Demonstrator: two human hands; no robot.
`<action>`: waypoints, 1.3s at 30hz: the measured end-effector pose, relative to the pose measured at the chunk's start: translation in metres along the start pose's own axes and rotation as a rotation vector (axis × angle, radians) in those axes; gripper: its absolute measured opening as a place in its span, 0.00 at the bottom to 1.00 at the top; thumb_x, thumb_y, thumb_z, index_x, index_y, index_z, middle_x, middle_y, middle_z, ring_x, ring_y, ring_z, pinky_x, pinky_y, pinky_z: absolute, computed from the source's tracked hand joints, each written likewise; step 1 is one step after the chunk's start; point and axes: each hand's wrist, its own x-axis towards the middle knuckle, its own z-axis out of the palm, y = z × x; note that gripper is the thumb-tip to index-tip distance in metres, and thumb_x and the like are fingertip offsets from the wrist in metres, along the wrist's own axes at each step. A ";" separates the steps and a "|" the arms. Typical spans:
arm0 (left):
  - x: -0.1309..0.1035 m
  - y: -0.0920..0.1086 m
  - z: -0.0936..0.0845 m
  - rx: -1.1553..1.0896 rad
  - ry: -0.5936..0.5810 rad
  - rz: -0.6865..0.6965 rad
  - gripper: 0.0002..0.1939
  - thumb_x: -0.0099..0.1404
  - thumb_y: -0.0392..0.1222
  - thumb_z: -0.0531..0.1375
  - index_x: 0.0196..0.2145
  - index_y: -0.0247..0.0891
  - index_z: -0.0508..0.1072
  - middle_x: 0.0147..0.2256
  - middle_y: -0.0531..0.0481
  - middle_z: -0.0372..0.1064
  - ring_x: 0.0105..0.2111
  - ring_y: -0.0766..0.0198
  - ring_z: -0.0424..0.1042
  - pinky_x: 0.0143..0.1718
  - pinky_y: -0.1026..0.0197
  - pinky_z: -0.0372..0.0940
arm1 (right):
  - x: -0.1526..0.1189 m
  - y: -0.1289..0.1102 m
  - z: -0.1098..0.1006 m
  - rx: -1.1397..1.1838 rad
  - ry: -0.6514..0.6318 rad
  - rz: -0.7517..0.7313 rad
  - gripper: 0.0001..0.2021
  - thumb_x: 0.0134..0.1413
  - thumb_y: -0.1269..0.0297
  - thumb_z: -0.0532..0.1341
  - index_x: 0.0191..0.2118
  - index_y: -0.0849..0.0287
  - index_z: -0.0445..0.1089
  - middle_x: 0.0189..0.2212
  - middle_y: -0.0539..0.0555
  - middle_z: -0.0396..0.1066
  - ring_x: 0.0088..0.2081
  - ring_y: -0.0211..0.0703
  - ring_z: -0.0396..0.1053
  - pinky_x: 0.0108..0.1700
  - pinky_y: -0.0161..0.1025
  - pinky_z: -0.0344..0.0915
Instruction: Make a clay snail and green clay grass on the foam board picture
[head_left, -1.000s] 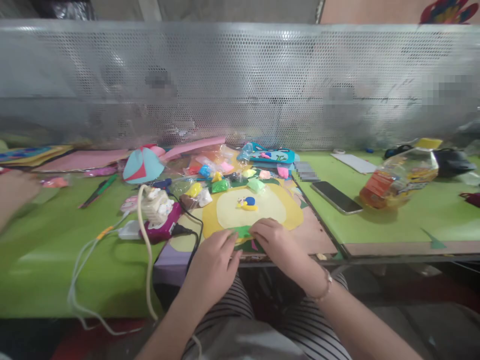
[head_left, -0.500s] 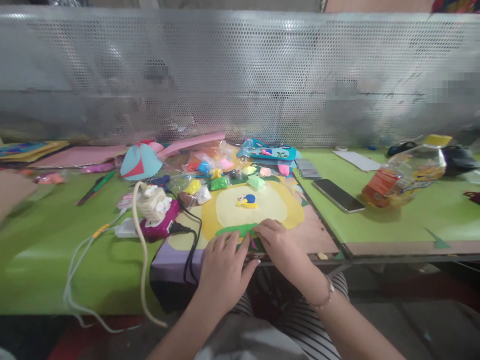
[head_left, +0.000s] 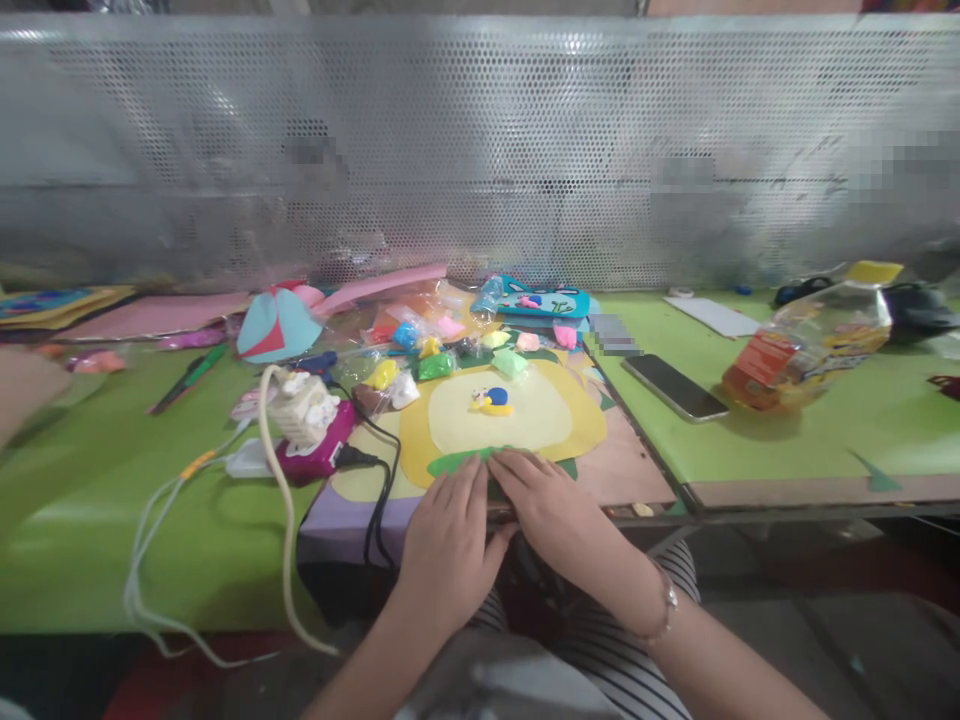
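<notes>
Our left hand [head_left: 448, 535] and right hand [head_left: 551, 510], unclenched, rest fingers on green strip [head_left: 456, 462]; small figure [head_left: 498, 398] lies beyond both. Uneven finger pressure could skew strip.

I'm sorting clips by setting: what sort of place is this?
Probably a shared craft table, judging by the coloured clay lumps, the cut paper shapes and the small snail-like figure.

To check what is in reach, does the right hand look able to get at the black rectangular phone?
Probably yes. The right hand is at the long green strip, but the black rectangular phone lies uncovered on the green-covered table to its right, with nothing visible standing between.
</notes>
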 end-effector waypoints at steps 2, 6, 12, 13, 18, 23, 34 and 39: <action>0.000 -0.001 0.001 0.007 -0.007 0.000 0.25 0.64 0.47 0.53 0.54 0.28 0.65 0.54 0.35 0.66 0.52 0.49 0.67 0.52 0.48 0.62 | 0.001 -0.003 -0.001 -0.014 -0.004 -0.011 0.22 0.53 0.81 0.52 0.55 0.69 0.62 0.49 0.64 0.66 0.52 0.52 0.63 0.52 0.48 0.67; 0.000 -0.001 0.001 -0.011 -0.019 0.007 0.25 0.64 0.48 0.54 0.54 0.28 0.66 0.53 0.36 0.67 0.53 0.49 0.67 0.53 0.48 0.62 | 0.001 -0.006 0.000 -0.006 0.017 -0.023 0.23 0.53 0.81 0.51 0.56 0.71 0.60 0.49 0.66 0.67 0.52 0.53 0.64 0.51 0.49 0.69; -0.001 0.001 0.002 0.014 0.039 0.025 0.25 0.65 0.48 0.51 0.53 0.26 0.67 0.51 0.33 0.68 0.51 0.49 0.68 0.53 0.48 0.62 | -0.004 -0.008 0.007 -0.055 0.034 -0.023 0.25 0.57 0.77 0.50 0.61 0.70 0.55 0.57 0.65 0.62 0.58 0.52 0.60 0.55 0.49 0.66; -0.001 0.001 0.002 0.015 0.037 0.026 0.26 0.65 0.48 0.51 0.53 0.26 0.67 0.51 0.33 0.68 0.51 0.49 0.68 0.53 0.48 0.62 | -0.005 -0.008 0.008 -0.084 0.028 -0.027 0.25 0.57 0.77 0.50 0.61 0.71 0.56 0.58 0.65 0.62 0.58 0.52 0.59 0.56 0.49 0.65; -0.001 0.000 0.002 -0.006 0.007 0.033 0.26 0.63 0.46 0.51 0.54 0.26 0.66 0.53 0.34 0.66 0.53 0.48 0.66 0.54 0.47 0.61 | -0.004 -0.018 0.011 -0.209 0.015 -0.021 0.24 0.56 0.78 0.50 0.59 0.75 0.58 0.58 0.67 0.62 0.58 0.55 0.61 0.56 0.51 0.65; -0.003 -0.003 0.003 -0.054 0.007 0.075 0.31 0.58 0.43 0.52 0.58 0.28 0.61 0.55 0.34 0.64 0.55 0.47 0.63 0.56 0.46 0.58 | 0.002 -0.031 0.019 -0.291 0.059 0.026 0.22 0.55 0.76 0.53 0.55 0.78 0.63 0.54 0.72 0.65 0.57 0.59 0.62 0.54 0.52 0.66; -0.003 -0.003 0.004 -0.044 -0.014 0.045 0.29 0.60 0.44 0.52 0.56 0.28 0.63 0.56 0.35 0.64 0.56 0.49 0.63 0.56 0.48 0.58 | -0.001 -0.027 0.018 -0.354 0.070 0.037 0.22 0.53 0.75 0.53 0.53 0.78 0.66 0.51 0.72 0.68 0.54 0.59 0.66 0.54 0.51 0.66; -0.001 -0.001 0.003 -0.009 -0.007 0.022 0.27 0.64 0.48 0.51 0.55 0.28 0.64 0.54 0.35 0.66 0.54 0.49 0.65 0.54 0.48 0.60 | -0.005 -0.022 0.012 -0.350 0.042 0.044 0.23 0.50 0.74 0.53 0.53 0.80 0.66 0.51 0.73 0.68 0.54 0.61 0.65 0.53 0.51 0.66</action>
